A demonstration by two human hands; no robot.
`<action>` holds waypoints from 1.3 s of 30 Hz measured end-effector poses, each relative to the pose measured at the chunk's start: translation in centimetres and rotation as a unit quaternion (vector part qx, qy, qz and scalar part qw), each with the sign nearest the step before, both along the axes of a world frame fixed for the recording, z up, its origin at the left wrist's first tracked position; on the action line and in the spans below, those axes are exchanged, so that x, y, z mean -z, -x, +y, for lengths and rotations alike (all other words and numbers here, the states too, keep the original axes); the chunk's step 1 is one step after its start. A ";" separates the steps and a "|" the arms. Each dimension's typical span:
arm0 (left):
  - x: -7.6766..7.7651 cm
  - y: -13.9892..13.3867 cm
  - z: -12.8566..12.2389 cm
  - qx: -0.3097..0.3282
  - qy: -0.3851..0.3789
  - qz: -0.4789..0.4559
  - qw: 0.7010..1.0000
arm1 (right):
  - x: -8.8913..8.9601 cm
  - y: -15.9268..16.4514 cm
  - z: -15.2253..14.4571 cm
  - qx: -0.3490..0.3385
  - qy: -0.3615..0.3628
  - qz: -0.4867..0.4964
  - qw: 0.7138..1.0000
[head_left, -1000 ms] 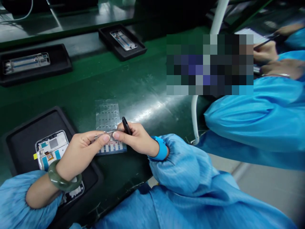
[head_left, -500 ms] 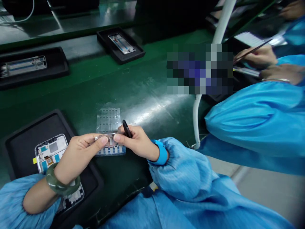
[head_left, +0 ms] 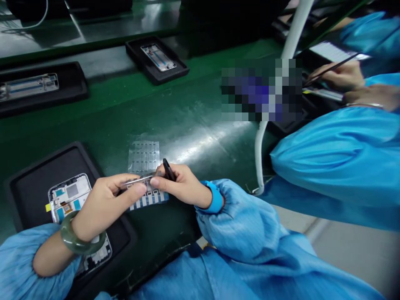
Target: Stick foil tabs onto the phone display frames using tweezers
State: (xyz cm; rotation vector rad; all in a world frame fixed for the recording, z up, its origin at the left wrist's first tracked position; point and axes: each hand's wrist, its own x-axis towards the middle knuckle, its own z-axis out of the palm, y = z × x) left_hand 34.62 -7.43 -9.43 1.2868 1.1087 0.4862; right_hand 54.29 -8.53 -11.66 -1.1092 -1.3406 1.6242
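Observation:
Between my hands is a clear plastic sheet of small stickers (head_left: 143,156), with rows of dark marks on its upper part and white-and-blue tabs along its lower edge. My left hand (head_left: 114,198) pinches its folded, shiny edge between thumb and fingers. My right hand (head_left: 181,185) pinches the same fold at its right end. A black slim tool (head_left: 169,169) also sits in the right hand, its end sticking up past the fingers; its kind is unclear. Beneath my left forearm, a silver phone frame (head_left: 72,191) with a yellow tab lies in a black tray (head_left: 31,187).
Farther back, two black trays (head_left: 73,89) (head_left: 162,77) hold phone frames. A white pole (head_left: 258,154) rises at the right. Beyond it, a co-worker's hand (head_left: 340,75) holds a thin dark tool. Part of the green bench (head_left: 200,108) is pixelated.
The sheet's fold has tilted and become more visible between my hands, its left end now lower. More of the white-and-blue tabs shows. Both hands keep their grip.

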 end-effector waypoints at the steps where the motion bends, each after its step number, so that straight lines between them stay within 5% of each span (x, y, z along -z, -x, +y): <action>1: -0.1 0.0 0.0 0.004 -0.014 0.024 1.000 | 0.0 0.0 0.0 -0.009 0.002 0.001 1.000; 14: -0.9 0.8 1.0 0.106 0.117 -0.045 0.987 | -0.7 -1.4 -0.2 -0.090 -0.036 -0.050 0.994; 21: -0.8 0.0 0.0 0.100 -0.125 0.087 0.983 | -0.5 -1.0 -0.3 -0.114 -0.062 -0.095 0.987; 31: -1.1 0.2 0.6 0.142 -0.081 0.069 0.984 | -0.5 -0.8 -0.5 -0.108 -0.162 -0.125 0.973; 39: -0.6 -0.7 0.0 0.104 -0.106 0.120 0.982 | 0.4 -0.5 -0.7 -0.127 -0.329 -0.174 0.919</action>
